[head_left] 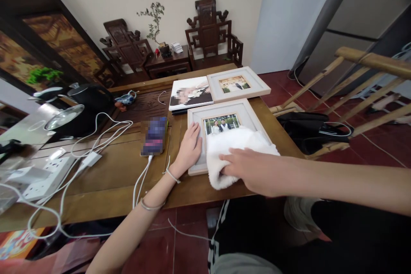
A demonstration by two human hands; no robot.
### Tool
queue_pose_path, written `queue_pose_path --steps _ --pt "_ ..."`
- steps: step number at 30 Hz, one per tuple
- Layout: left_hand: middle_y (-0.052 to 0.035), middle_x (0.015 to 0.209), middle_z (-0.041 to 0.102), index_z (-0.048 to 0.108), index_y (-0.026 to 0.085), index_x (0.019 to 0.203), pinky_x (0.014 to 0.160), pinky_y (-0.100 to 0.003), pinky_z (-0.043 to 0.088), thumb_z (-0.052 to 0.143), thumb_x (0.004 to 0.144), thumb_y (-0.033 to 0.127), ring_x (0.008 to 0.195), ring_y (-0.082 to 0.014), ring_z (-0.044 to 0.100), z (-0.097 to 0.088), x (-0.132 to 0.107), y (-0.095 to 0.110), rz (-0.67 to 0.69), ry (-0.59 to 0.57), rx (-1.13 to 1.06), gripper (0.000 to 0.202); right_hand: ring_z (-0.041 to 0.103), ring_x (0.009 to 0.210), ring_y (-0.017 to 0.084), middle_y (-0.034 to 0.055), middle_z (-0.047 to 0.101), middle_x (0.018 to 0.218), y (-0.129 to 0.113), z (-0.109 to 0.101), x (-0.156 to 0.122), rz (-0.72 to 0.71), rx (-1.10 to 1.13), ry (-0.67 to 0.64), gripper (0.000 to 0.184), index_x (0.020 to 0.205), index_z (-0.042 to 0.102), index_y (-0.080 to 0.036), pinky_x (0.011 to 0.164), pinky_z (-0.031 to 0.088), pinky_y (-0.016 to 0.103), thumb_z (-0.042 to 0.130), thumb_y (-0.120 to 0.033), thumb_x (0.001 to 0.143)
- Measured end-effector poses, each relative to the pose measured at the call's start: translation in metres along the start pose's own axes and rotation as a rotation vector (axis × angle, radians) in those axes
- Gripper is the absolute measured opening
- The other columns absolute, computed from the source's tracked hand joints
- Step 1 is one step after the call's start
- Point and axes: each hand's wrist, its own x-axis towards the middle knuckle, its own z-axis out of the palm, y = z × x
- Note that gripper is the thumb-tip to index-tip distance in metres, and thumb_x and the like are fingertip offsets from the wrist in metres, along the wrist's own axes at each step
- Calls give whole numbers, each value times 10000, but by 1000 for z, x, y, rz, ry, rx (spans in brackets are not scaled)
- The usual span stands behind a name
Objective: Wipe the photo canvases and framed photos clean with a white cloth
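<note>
A pale wooden picture frame (196, 160) lies on the table with a photo (221, 123) of two people in its grey mount. My left hand (190, 147) grips its left side, fingers bent over the edge. My right hand (248, 167) holds a folded white fluffy cloth (237, 143), which lies across the frame's lower right part and hides the photo's bottom. Touching the far side, a second pale frame (258, 81) with a smaller photo (234, 84) rests beside a white-edged photo panel (191, 92).
The wooden table (128, 188) also bears a phone (155, 136) on a charging cable, a power strip (48, 177), tangled white cords and a black kettle (90, 102). A bamboo chair (362, 58) with a black bag (308, 130) stands at the right.
</note>
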Motion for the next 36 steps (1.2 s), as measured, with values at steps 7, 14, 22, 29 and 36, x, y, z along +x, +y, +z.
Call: queue_pose_path --steps 7,14,22,29,36 --pt "-120 1508 513 550 167 1392 1234 -476 283 229 1056 467 1461 -234 393 -7 2 16 -106 53 -141 553 375 1384 488 220 389 1559 -13 18 23 8 -254 -43 485 1242 673 -164 999 423 662 665 -75 765" --pt "-122 1583 408 424 189 1499 1239 -457 267 247 1034 562 1476 -244 364 -5 2 14 -166 156 -247 621 236 1484 408 216 367 1574 25 24 78 55 -416 75 350 1194 699 -119 1116 304 668 486 -82 919" --pt "-107 1622 338 334 205 1549 1243 -447 250 280 1042 507 1497 -250 318 -3 2 9 -101 104 -188 593 218 1487 410 194 337 1594 83 -3 135 158 -486 152 390 1201 710 -81 1179 206 609 407 -119 959" --pt "-132 1602 371 362 183 1531 1243 -504 237 396 1015 321 1495 -275 321 0 -2 -4 8 2 -61 536 308 1451 392 144 407 1572 121 0 121 178 -595 167 384 1193 713 -149 1111 284 620 470 -83 903" --pt "-154 1552 445 430 138 1486 1239 -510 257 400 985 244 1492 -284 328 2 -2 -6 5 12 -12 512 436 1342 361 152 554 1443 165 -1 50 349 -649 112 392 1096 737 -144 1009 375 546 451 -33 853"
